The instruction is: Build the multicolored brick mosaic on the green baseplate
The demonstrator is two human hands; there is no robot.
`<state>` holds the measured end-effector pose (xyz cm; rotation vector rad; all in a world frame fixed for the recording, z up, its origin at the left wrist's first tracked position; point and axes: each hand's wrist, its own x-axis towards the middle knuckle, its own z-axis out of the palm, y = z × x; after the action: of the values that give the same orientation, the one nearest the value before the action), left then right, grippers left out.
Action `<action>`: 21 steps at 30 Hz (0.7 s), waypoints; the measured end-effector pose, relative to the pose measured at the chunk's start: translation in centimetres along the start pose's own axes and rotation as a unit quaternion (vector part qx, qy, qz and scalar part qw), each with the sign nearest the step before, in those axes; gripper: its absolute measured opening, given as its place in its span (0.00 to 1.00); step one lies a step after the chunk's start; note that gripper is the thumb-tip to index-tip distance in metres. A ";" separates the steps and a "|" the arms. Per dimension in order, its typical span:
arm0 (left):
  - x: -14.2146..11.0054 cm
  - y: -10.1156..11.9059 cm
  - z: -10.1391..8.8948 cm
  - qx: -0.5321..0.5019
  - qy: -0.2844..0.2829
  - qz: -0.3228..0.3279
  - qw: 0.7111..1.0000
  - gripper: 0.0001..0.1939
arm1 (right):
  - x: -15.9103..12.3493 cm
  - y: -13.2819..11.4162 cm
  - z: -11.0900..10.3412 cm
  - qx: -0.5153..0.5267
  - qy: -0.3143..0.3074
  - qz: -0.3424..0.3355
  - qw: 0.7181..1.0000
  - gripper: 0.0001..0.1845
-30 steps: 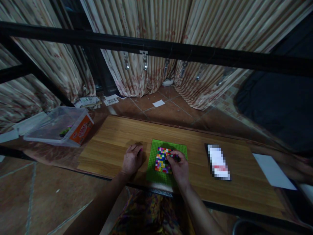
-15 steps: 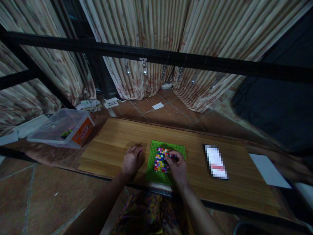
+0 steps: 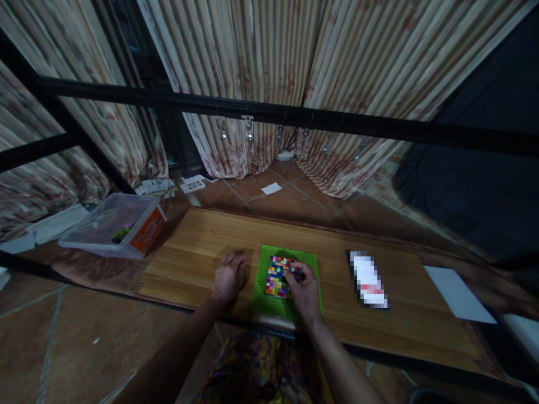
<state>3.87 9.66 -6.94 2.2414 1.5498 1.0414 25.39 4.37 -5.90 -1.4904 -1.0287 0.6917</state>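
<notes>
A green studded baseplate (image 3: 263, 308) lies on the wooden tabletop, carrying a block of small multicoloured toy bricks (image 3: 275, 280) in its middle. My right hand (image 3: 305, 289) is over the right part of these bricks, thumb and forefinger pinched close to their surface. Whatever is between those fingertips is hidden. To the left of the baseplate, my left hand (image 3: 228, 278) rests by the wood with its fingers curled. A tiny pink brick (image 3: 243, 261) shows at its fingertips.
A clear plastic box (image 3: 101, 224) with an orange label and a few green pieces inside stands at the left. On the right lies a phone-like slab (image 3: 368, 280) with a blurred screen, then a white sheet (image 3: 458, 294). A black bar (image 3: 269, 109) crosses beyond the table.
The camera view has shifted slightly, so the bar and box appear lower. Both hands stay nearly in the same places, the right still pinching over the bricks.
</notes>
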 end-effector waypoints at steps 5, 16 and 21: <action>-1.6 1.8 -0.4 -0.063 -0.004 -0.032 0.998 0.10 | -0.7 -0.9 -1.4 -0.021 -0.001 -0.030 0.999 0.17; -2.3 10.4 -4.2 -0.407 -0.108 -0.118 0.899 0.16 | -5.1 -7.1 -1.4 0.058 -0.173 -0.025 0.983 0.11; -2.1 11.6 -5.7 -0.387 -0.129 -0.099 0.908 0.18 | -5.2 -8.1 -2.1 0.073 -0.169 -0.032 0.982 0.07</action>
<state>8.15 1.82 2.63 1.5560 0.9749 1.0079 23.08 -1.37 1.74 -1.2333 -1.2474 0.9758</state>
